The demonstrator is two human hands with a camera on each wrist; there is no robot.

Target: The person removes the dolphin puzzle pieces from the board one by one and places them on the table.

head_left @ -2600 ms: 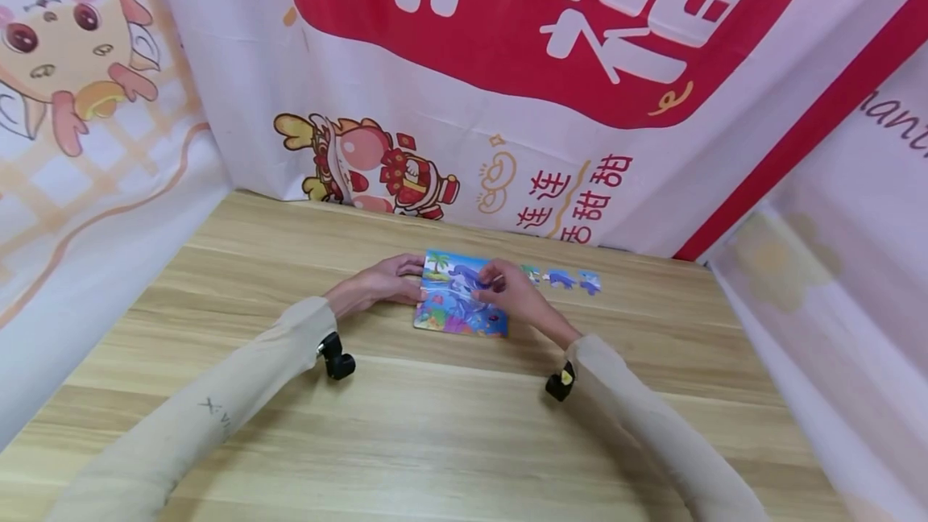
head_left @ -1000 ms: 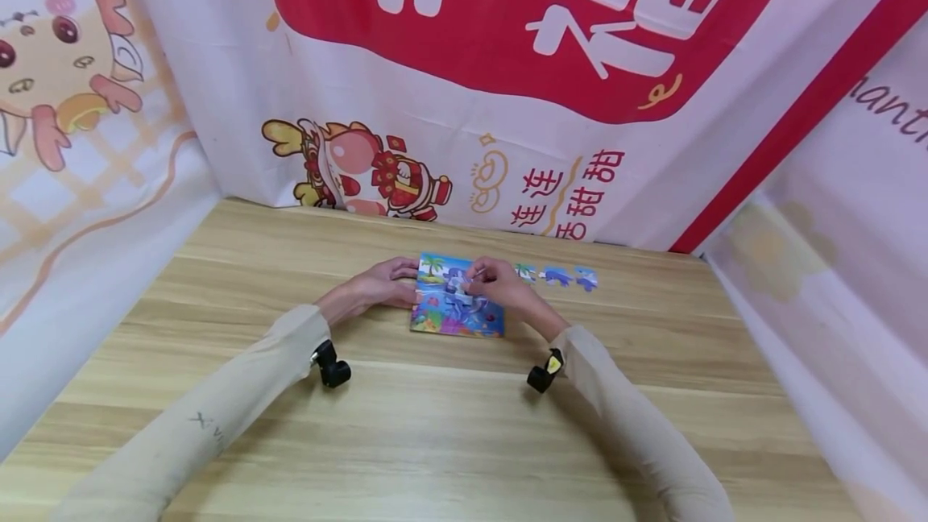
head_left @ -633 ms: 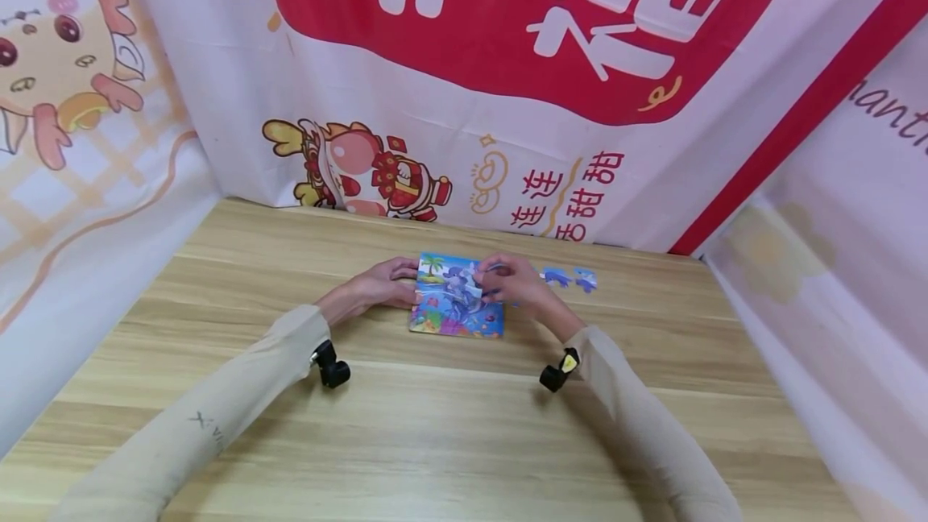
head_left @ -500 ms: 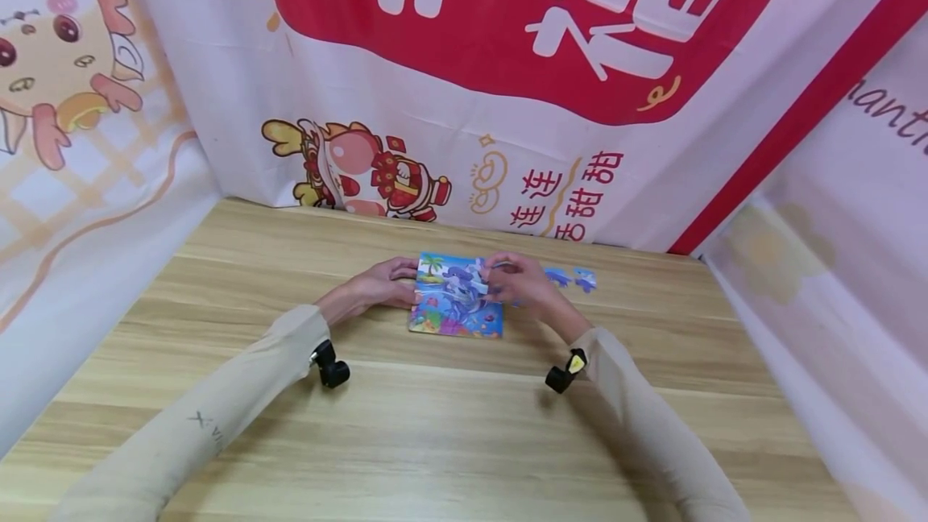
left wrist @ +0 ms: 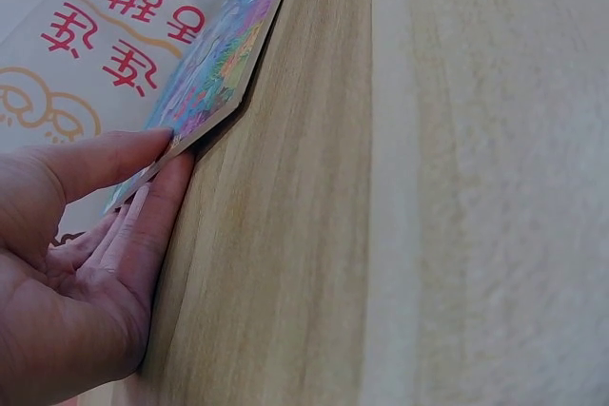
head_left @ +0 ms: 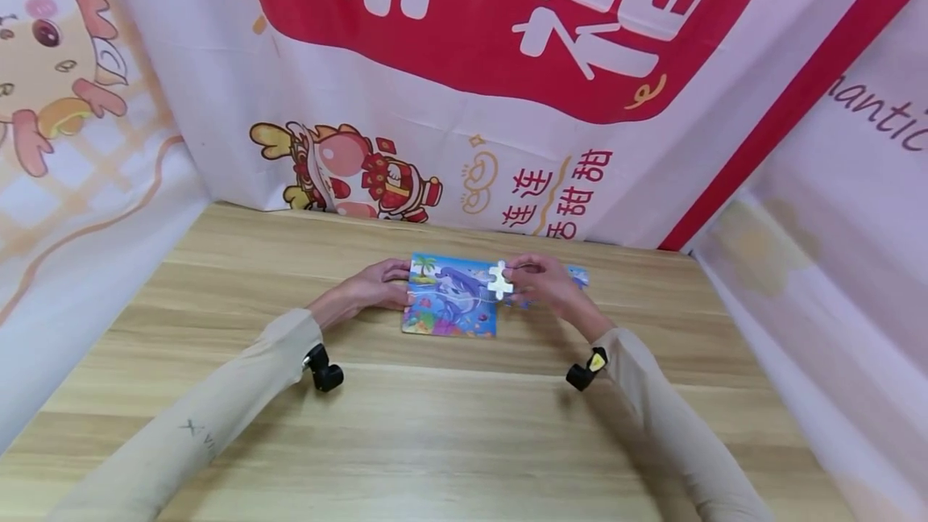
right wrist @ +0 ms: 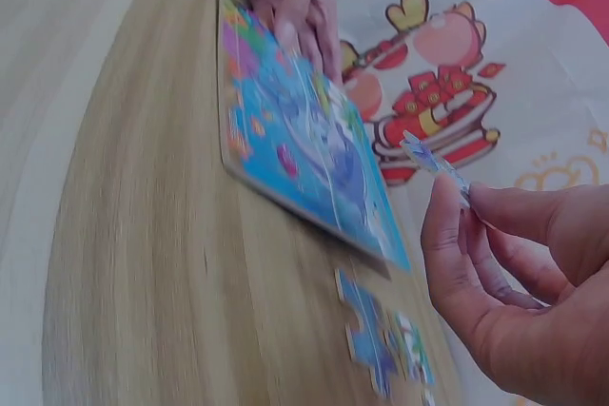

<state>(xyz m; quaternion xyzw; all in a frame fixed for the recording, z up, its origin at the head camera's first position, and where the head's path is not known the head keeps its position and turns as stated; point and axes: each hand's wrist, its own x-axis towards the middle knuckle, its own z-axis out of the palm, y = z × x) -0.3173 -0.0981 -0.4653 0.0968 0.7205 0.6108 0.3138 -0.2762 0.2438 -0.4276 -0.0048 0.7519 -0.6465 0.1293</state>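
My left hand (head_left: 366, 287) pinches the left edge of a dolphin puzzle board (head_left: 449, 321). In the left wrist view its thumb lies on the picture (left wrist: 228, 59) and the fingers are beneath. The board tilts, its edge nearest that hand raised off the table. My right hand (head_left: 547, 287) pinches a jigsaw piece (head_left: 499, 280) between thumb and fingertips, beside the board's upper right side. Seen from the head, the piece's pale face shows; the right wrist view shows the piece (right wrist: 436, 164) nearly edge-on, held up above the board.
Loose jigsaw pieces (right wrist: 369, 330) lie on the wooden table (head_left: 435, 417) just right of the board, partly hidden by my right hand in the head view. One more piece (head_left: 578, 275) shows beyond that hand. A printed cloth (head_left: 290, 87) hangs behind the table.
My right hand has moved right from over the middle of the board to its right edge, carrying the jigsaw piece, whose pale face now shows. My left hand keeps hold of the board.
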